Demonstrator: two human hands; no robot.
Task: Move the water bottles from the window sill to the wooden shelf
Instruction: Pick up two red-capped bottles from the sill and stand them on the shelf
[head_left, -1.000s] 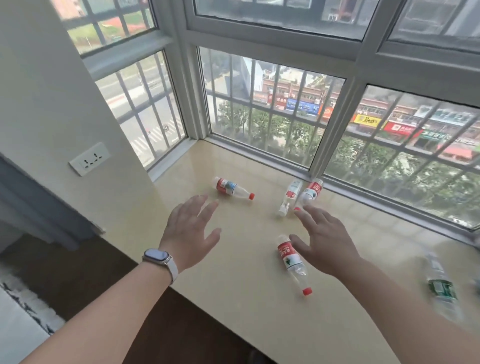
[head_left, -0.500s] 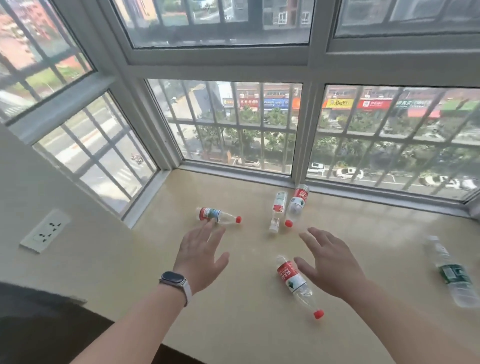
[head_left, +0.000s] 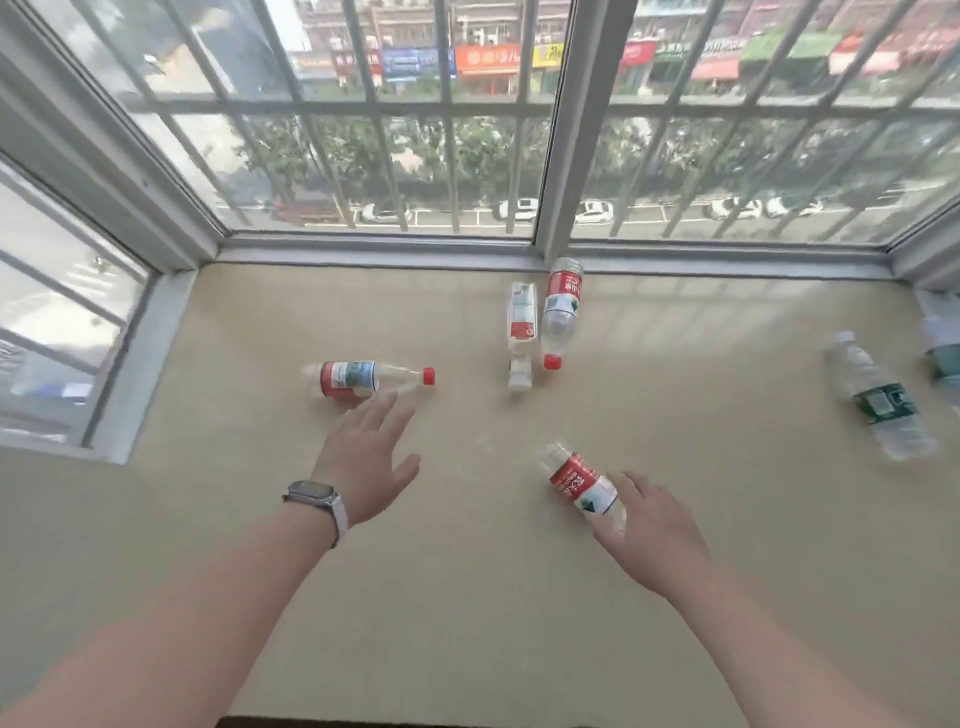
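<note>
"On the sill (head_left: 467, 623), which hand has a bottle?" asks the pupil.

"Right hand (head_left: 654, 535): thumb and fingers curl round the neck end of the near bottle (head_left: 576, 480), which lies on the sill with its base pointing away and to the left. The hand hides its cap. Left hand (head_left: 363, 462): spread wide, fingers straight, holding nothing."

"What does the next move turn on?"

"By the look of the reach, the left bottle (head_left: 348, 378). It lies just past the left fingertips, though contact cannot be told. Its long axis runs crosswise to the forearm, with the red cap (head_left: 428, 375) to the right. The left hand is much the nearer, and a grasp from above, across the label, would suit. A pair (head_left: 521, 332) lies side by side by the window frame (head_left: 558, 249), caps toward the person. A green bottle (head_left: 883, 400) lies well apart on the right. All are on the sill; the shelf is out of view."

"Can any writing be read?"

"No. The red labels carry white characters too blurred to read, and the green label is no clearer. The shop signs (head_left: 488, 58) across the street show colour only."
</note>
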